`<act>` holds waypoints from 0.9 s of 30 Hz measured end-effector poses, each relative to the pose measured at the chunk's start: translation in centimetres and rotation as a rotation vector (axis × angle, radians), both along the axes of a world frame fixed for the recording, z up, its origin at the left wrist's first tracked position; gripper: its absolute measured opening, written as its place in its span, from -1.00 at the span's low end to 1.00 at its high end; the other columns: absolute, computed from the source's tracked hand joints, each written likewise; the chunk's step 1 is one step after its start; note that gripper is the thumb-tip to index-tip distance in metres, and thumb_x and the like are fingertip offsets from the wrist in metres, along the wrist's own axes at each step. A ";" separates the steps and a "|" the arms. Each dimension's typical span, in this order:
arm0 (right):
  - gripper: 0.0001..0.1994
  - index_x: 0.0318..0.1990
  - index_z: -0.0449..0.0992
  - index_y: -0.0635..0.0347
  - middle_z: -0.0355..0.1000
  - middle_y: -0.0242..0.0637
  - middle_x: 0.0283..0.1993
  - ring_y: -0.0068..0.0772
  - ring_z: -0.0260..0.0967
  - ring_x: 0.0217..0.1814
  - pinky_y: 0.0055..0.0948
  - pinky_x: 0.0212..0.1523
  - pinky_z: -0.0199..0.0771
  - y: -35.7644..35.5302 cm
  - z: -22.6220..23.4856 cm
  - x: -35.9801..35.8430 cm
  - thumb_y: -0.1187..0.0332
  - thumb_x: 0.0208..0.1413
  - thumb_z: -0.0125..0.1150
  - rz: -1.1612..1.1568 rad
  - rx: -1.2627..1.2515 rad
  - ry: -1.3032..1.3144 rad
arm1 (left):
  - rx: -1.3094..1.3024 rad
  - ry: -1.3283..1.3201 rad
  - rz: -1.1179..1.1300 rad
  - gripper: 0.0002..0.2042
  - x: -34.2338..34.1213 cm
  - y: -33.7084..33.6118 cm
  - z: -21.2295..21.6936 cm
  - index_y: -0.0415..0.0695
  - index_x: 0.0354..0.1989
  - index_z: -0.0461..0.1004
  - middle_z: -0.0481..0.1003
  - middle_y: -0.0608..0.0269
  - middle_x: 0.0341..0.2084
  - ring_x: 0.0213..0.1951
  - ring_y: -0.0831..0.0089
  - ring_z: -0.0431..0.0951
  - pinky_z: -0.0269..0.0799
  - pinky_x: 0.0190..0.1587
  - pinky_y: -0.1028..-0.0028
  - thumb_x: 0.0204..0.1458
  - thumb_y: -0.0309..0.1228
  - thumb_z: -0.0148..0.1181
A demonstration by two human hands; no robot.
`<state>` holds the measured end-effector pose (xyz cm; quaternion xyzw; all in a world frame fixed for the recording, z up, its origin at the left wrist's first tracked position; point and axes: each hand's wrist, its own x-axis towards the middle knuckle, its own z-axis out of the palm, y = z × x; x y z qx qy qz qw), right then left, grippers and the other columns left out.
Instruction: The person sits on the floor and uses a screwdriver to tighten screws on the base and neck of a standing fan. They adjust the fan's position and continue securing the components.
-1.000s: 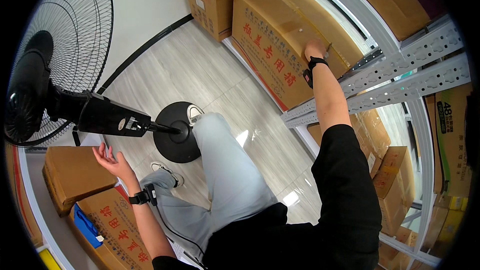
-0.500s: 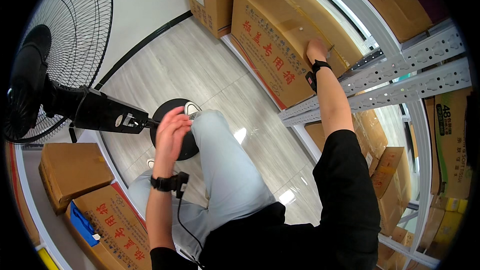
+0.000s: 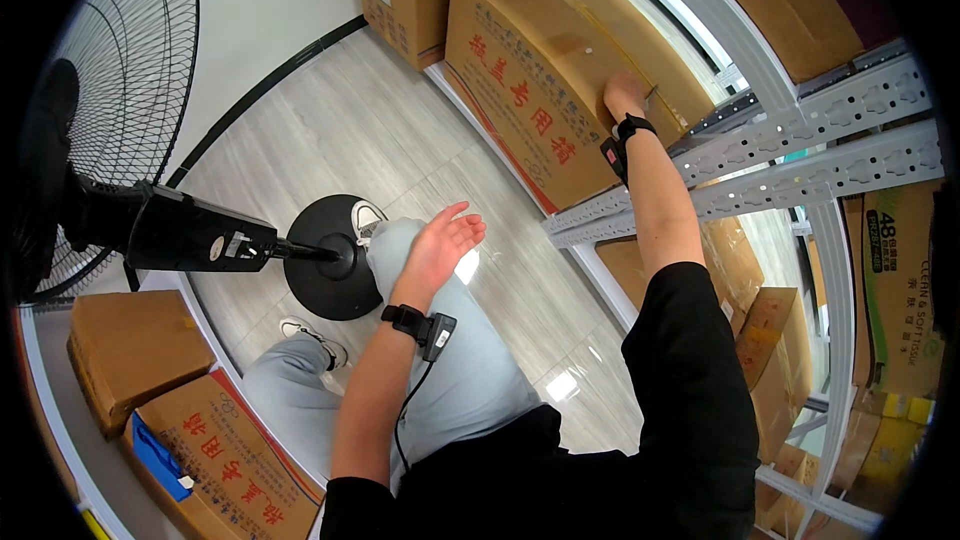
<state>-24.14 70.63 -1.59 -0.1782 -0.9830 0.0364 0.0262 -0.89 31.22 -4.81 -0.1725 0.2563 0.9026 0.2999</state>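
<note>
My right hand rests on the top of a large brown cardboard box with red lettering, near its taped seam. It looks curled, with the fingers bent out of sight. A small thin dark piece shows beside it; what it is, I cannot make out. In front of my raised leg, my left hand hangs in the air, open, fingers stretched and holding nothing. A black strap with a small cabled device sits on my left wrist, and another black band is on my right.
A black standing fan with a round base stands at left. Perforated grey shelving holds boxes at right. Cartons sit on a low shelf at lower left, with a blue item. Another carton is at the back.
My left hand has swung to the right, away from the fan pole and across my leg. My right hand stays on the box. The whole view has shifted slightly.
</note>
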 end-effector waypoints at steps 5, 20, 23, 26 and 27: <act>-0.67 0.01 0.41 0.33 0.33 0.08 0.13 0.10 0.30 0.14 -0.03 0.07 0.33 -2.3 2.1 1.4 0.36 0.20 -0.19 0.050 0.017 -0.023 | -0.009 0.071 -0.018 -0.59 0.2 -0.3 -0.4 -0.33 0.16 0.19 0.40 -0.05 -0.12 -0.03 0.17 0.43 0.35 0.13 0.27 0.24 -0.31 -0.10; -0.74 -0.23 0.44 0.24 0.37 -0.19 -0.51 -0.27 0.32 -0.49 -0.32 -0.54 0.26 3.1 0.2 -1.5 0.20 0.19 -0.03 -0.151 -0.642 0.236 | 0.040 0.086 0.045 -0.60 -0.1 -0.4 -0.5 -0.28 0.15 0.20 0.38 -0.06 -0.10 -0.01 0.13 0.41 0.35 0.14 0.23 0.24 -0.29 -0.08; -0.68 -0.27 0.46 0.24 0.34 -0.28 -0.54 -0.44 0.24 -0.61 -0.43 -0.59 0.22 5.6 1.1 -1.5 0.12 0.19 0.00 -0.254 -1.028 0.270 | 0.071 0.081 0.028 -0.62 -0.3 0.1 0.0 -0.28 0.15 0.21 0.38 -0.03 -0.10 -0.02 0.16 0.41 0.35 0.14 0.26 0.24 -0.31 -0.09; -0.63 -0.29 0.48 0.26 0.36 -0.30 -0.54 -0.46 0.25 -0.63 -0.45 -0.56 0.26 4.8 1.9 -0.7 0.08 0.18 0.02 -0.226 -0.995 0.357 | 0.080 0.092 0.010 -0.60 -0.3 0.5 0.0 -0.31 0.16 0.20 0.37 -0.07 -0.08 0.01 0.12 0.40 0.33 0.16 0.24 0.24 -0.31 -0.09; -0.62 -0.30 0.48 0.27 0.37 -0.31 -0.55 -0.46 0.25 -0.64 -0.45 -0.56 0.27 3.0 2.3 -0.4 0.07 0.18 0.03 -0.205 -0.958 0.383 | 0.077 0.094 0.014 -0.59 -0.2 0.3 0.0 -0.32 0.16 0.19 0.36 -0.09 -0.07 0.02 0.10 0.39 0.32 0.18 0.22 0.25 -0.30 -0.09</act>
